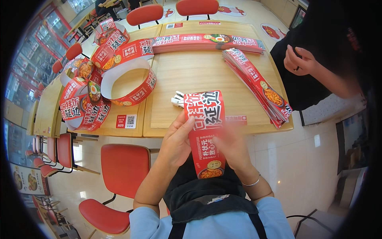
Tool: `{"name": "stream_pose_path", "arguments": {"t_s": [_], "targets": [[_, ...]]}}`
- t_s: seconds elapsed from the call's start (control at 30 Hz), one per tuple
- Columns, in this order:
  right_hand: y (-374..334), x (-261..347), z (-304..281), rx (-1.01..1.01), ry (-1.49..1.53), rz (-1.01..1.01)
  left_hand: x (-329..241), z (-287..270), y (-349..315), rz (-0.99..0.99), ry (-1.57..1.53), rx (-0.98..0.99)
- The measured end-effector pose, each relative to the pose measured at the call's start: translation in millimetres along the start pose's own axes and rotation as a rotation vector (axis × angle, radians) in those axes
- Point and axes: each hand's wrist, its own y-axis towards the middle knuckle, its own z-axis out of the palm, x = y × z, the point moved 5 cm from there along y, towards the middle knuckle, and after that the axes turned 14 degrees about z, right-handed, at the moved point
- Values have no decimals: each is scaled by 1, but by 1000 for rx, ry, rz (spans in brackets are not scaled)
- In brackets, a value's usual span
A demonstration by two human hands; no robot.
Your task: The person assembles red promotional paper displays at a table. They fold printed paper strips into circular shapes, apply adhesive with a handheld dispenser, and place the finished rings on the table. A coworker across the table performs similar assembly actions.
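Left hand [177, 139]: one, closed on a red printed cardboard band [207, 135], thumb on its face, fingers hidden behind. Right hand [234, 149]: one, blurred at the band's right edge; whether it grips or only touches, I cannot tell. Band held before my black apron [207, 199], upper end against the view of the table's near edge, back face out of sight.

Obscured items: small white object [178, 99] just left of the band, kind hard to make out; red table label [238, 119], partly covered by the band; co-worker [286, 67] in black at the right, largely lost in the dark rim, one hand [299, 61] visible.

Counts: flat band stacks, two, one along the far side [207, 40], one slanting at the right [258, 85], layers too tight to number. Looped bands [137, 93], at left: at least four, overlapping, exact number concealed. Wooden tables [187, 71], two, edge to edge. Red chairs [145, 14] just beyond the far edge: two. Bracelet [251, 183] on my right wrist: one.
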Motion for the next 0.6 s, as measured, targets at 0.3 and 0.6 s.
{"name": "stream_pose_path", "arguments": {"t_s": [0.3,0.6], "targets": [[1,-6,-4,-39,79,13,-2,1,-5,71,192,62],[3,-7,-5,-60,101,-6,2,-9,-10,123,311,122]]}}
